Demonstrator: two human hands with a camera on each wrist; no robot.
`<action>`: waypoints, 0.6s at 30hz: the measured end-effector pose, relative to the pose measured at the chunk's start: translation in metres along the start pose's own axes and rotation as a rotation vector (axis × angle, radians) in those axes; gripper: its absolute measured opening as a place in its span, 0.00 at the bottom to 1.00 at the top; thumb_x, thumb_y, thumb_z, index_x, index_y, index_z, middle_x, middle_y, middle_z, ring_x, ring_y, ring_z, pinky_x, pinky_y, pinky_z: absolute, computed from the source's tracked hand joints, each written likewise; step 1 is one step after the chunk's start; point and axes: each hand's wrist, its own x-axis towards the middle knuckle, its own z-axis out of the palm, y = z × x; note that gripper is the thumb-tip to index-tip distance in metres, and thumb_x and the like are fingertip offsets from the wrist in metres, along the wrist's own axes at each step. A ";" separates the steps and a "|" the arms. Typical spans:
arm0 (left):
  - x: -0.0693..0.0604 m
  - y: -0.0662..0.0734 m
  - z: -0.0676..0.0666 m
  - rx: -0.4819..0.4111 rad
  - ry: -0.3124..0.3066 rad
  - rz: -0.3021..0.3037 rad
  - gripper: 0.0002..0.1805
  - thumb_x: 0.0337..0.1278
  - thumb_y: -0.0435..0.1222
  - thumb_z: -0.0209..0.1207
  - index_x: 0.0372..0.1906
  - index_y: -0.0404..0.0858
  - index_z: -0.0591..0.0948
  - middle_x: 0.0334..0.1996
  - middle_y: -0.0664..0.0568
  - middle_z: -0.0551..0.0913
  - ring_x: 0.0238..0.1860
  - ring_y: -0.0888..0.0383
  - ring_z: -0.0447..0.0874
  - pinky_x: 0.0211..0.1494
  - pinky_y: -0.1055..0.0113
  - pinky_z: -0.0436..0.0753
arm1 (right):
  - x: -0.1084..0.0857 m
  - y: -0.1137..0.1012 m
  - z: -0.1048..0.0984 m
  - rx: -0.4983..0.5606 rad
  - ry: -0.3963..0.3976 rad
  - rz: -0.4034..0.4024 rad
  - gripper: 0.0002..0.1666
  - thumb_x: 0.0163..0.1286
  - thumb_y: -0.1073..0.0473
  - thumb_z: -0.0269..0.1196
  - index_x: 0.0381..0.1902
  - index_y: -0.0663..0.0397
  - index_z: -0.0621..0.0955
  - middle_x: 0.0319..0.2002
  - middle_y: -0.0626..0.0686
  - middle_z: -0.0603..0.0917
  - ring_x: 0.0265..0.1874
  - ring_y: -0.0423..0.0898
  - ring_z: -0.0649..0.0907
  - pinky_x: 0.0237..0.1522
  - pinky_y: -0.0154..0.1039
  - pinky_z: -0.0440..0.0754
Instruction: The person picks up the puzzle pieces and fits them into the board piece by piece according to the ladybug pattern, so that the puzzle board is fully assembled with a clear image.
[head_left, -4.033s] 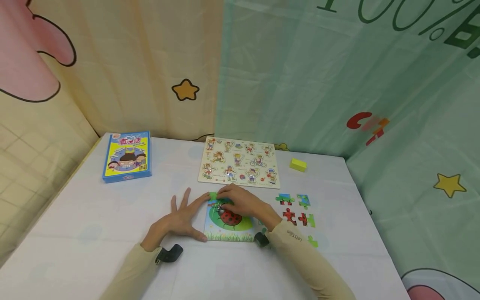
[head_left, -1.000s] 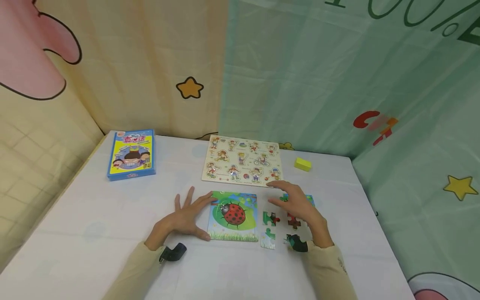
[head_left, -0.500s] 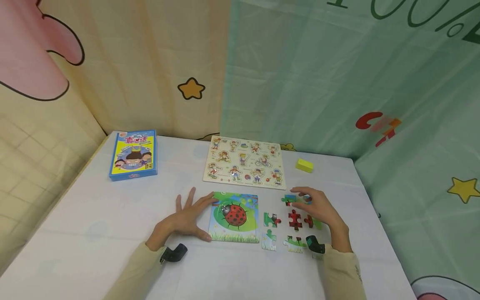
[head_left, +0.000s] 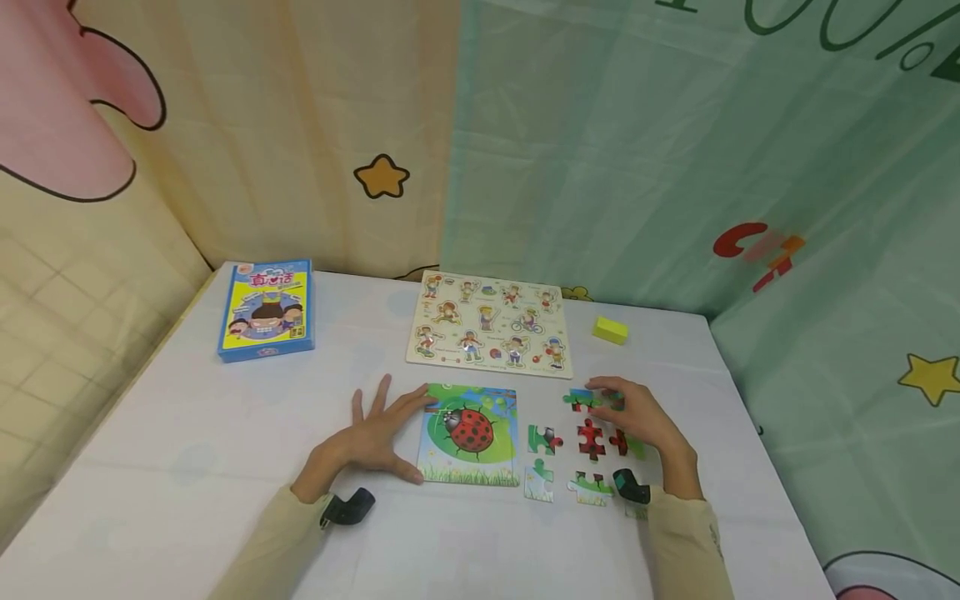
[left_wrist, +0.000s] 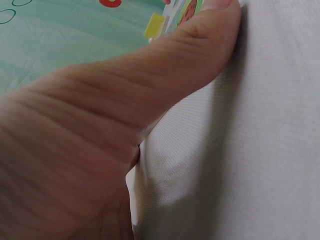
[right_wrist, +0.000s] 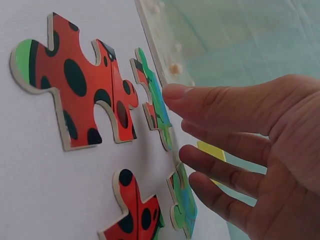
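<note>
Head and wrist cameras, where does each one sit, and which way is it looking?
Head: worn on the head, looking forward and down at the table; left hand, right hand and sleeves show.
Left wrist: on that wrist, looking across the table toward the curtain; left hand fills much.
Right wrist: on that wrist, looking at puzzle pieces; right hand shows.
Head and right wrist share the yellow block.

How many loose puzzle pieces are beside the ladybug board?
8 colourful, knobbed jigsaw pieces show: two in the back row, three in the middle row, three in the front row. The bare right hand may hide more.
</note>
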 end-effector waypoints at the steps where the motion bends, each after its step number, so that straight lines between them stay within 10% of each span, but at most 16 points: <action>1: 0.000 0.000 0.000 0.001 0.001 0.000 0.63 0.30 0.56 0.80 0.77 0.49 0.61 0.82 0.49 0.48 0.77 0.29 0.19 0.66 0.24 0.19 | 0.000 0.001 0.000 0.001 -0.005 0.006 0.25 0.67 0.60 0.69 0.61 0.56 0.80 0.61 0.63 0.80 0.57 0.62 0.79 0.58 0.60 0.80; 18: 0.001 -0.002 0.001 0.017 -0.004 0.001 0.63 0.31 0.57 0.79 0.77 0.50 0.60 0.82 0.49 0.47 0.77 0.28 0.19 0.65 0.23 0.20 | 0.002 0.000 0.005 -0.035 -0.009 0.009 0.24 0.67 0.62 0.68 0.60 0.56 0.80 0.61 0.63 0.80 0.59 0.62 0.79 0.59 0.61 0.79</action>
